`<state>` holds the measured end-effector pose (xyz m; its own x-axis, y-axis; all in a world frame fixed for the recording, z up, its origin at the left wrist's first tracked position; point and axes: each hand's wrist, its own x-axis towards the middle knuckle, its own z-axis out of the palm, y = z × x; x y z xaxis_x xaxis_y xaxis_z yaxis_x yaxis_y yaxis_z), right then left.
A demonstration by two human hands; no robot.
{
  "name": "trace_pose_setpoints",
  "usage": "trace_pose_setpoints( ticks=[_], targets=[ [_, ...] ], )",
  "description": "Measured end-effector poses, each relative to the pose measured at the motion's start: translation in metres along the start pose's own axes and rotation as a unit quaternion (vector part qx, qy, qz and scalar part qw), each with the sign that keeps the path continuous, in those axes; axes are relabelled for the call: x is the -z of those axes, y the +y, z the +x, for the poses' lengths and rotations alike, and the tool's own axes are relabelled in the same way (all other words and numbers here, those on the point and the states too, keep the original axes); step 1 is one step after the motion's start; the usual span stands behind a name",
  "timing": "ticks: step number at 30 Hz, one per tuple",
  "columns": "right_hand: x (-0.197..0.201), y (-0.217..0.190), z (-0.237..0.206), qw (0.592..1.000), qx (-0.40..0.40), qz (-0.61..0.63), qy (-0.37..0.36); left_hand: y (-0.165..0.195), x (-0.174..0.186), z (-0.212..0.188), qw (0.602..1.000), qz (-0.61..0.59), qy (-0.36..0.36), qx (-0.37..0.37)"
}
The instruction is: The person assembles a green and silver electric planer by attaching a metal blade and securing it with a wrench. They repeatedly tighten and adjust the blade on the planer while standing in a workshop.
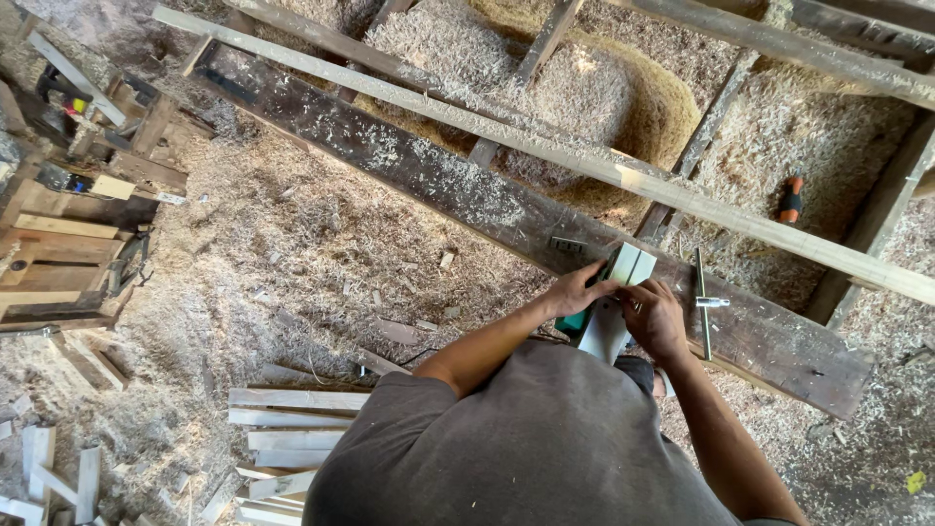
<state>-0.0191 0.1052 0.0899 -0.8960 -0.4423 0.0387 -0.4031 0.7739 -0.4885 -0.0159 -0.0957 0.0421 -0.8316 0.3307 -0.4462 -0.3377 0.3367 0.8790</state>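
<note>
Closest to the head camera was the person's own grey shirt (545,448), with both forearms reaching forward from it to a dark, weathered plank (429,180) that ran diagonally across the sawdust-covered floor (292,244). On that plank, near its lower end, lay a pale, flat-sided tool or block with a green part (614,302); what exactly it was could not be told. The left hand (577,290) had its fingers curled over the green side, and the right hand (654,319) pressed on the pale lower part, fingers bent around it; both looked closed on it, though the fingertips were partly hidden.

It looked rigid and fairly solid, probably not fragile, with smooth faces that could slip under dust, so its long sides seemed the surest place to grip.

Just right of the hands a thin metal rod with a crosspiece (703,304) lay on the plank, near the plank's far edge. A long pale batten (545,146) crossed above, leaving a narrow lane between. To the left, cut wooden slats (297,429) were stacked near the elbow; an orange-handled tool (790,198) lay well apart in the shavings.
</note>
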Motion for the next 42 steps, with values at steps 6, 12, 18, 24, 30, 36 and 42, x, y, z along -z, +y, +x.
trace_pose_setpoints(
  ticks=[6, 12, 18, 24, 30, 36, 42],
  targets=[
    [-0.001, -0.003, 0.0, 0.999, -0.027, -0.019, 0.007, -0.01, -0.005, 0.004, 0.998, 0.015, 0.04, -0.052],
    [0.001, -0.004, 0.0, 1.0, 0.001, 0.002, 0.019, -0.01, -0.005, 0.006, 0.998, 0.023, 0.046, -0.036],
    [0.009, -0.012, 0.002, 1.0, -0.007, 0.001, 0.016, -0.005, -0.003, 0.002, 0.998, 0.026, 0.05, -0.036],
    [0.012, -0.01, 0.001, 0.999, -0.031, 0.003, 0.031, 0.001, -0.004, 0.002, 0.997, 0.038, 0.055, -0.045],
    [0.0, 0.001, -0.005, 0.998, 0.003, 0.035, 0.045, -0.001, -0.007, 0.003, 0.998, 0.039, 0.04, -0.022],
    [-0.005, -0.002, 0.003, 0.998, -0.063, -0.01, 0.021, -0.012, -0.006, 0.001, 0.993, 0.007, 0.095, -0.066],
    [-0.005, -0.017, 0.012, 1.0, 0.014, -0.005, -0.008, -0.021, -0.002, -0.005, 0.99, -0.006, 0.129, -0.056]
  ],
)
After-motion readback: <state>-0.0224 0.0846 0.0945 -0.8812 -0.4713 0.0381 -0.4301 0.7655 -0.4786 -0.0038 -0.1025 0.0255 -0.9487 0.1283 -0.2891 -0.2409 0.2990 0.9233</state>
